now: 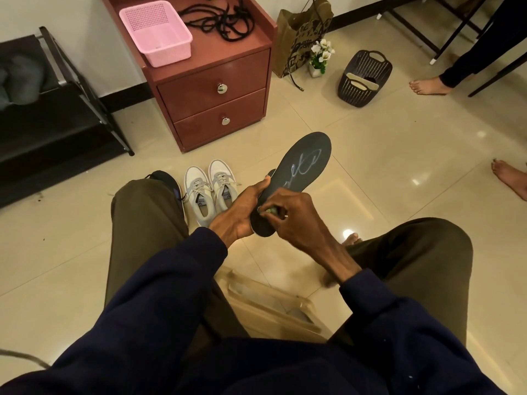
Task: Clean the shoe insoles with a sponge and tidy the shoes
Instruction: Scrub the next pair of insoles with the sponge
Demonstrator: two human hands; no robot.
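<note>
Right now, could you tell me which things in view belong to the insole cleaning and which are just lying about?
In the job: dark insole held by the left hand; sponge gripped by the right hand; white sneakers; dark shoe beside them.
Lying about: pink basket; paper bag; white flowers; drawer cabinet.

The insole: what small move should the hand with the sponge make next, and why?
Probably slide the sponge up toward the toe. The right hand pinches it against the heel end of the insole, which the left hand grips, and pale streaks lie further up.
</note>
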